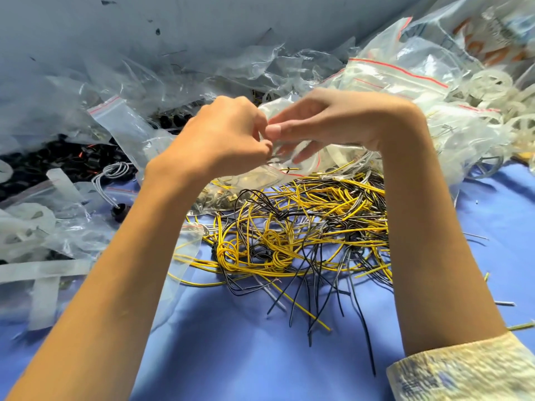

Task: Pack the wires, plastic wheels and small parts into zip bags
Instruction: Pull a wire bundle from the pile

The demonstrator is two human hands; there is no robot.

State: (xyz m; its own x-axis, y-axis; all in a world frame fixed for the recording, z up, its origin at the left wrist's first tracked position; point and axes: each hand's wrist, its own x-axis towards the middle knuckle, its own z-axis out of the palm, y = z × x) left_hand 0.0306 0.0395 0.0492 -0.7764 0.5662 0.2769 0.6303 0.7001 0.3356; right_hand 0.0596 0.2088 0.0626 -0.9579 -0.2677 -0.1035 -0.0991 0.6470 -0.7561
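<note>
The zip bag (289, 160) you are working on is held up in the middle of the view, just above the far edge of the wire pile. It is one clear bag with a red strip along its mouth. What it holds is blurred and cannot be told.

Your left hand (225, 140) has its fingers curled in, pinching the bag's near-left edge. Your right hand (333, 123) pinches the same bag between its thumb and fingers, with the lower fingers spread along the plastic. The two hands almost touch at the fingertips.

The wires (304, 227) lie directly below the bag, between your forearms. They are yellow and black, partly knotted into bundles, and too tangled to count.

The plastic wheels (489, 79) are translucent and heaped at far right; some are in bags, and overlap prevents a count. The black parts (58, 160) lie in a dark heap at left, under plastic. A white wire coil (114, 170) rests near them.

The loose bags (115, 111) are clear, several have red strips, and they spread across the whole back. A printed bag (492, 44) at upper right carries orange marks that cannot be read.

Everything rests on a blue cloth (231, 342). A scuffed grey wall (144, 24) rises behind. One patterned sleeve (463, 369) covers your right arm at lower right.
</note>
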